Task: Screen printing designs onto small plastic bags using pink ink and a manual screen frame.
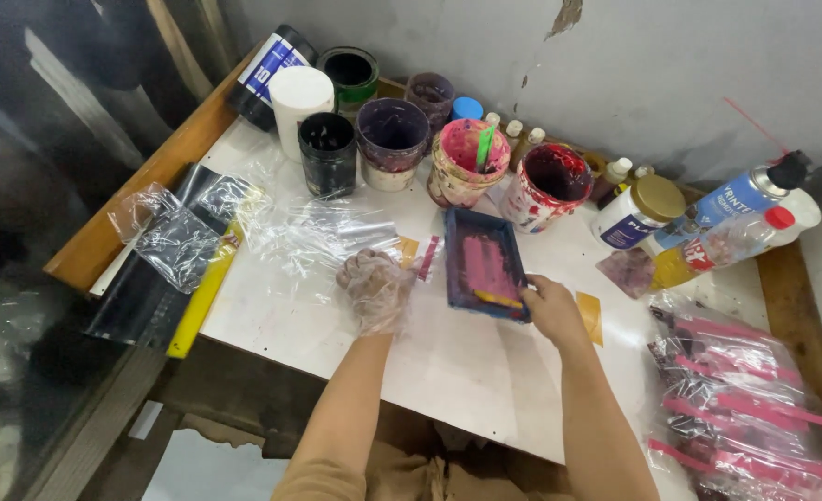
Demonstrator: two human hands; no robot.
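Observation:
A small blue-framed screen [461, 234] smeared with pink ink lies near the middle of the white tabletop [457, 371]. My right hand [552, 310] grips a yellow-edged squeegee [498, 299] at the frame's near end. My left hand [375, 289], in a thin clear plastic glove, rests fingers curled on the table just left of the frame. It touches a small strip with a pink print [427, 257]. A clear plastic sheet [323, 232] lies beyond the left hand.
Several ink-stained pots [467, 163] and jars stand along the back by the wall. Bottles [743, 195] lie at the back right. Clear bags with pink prints [745, 399] pile at the right. A yellow bar [204, 297] and black sheet lie at the left edge.

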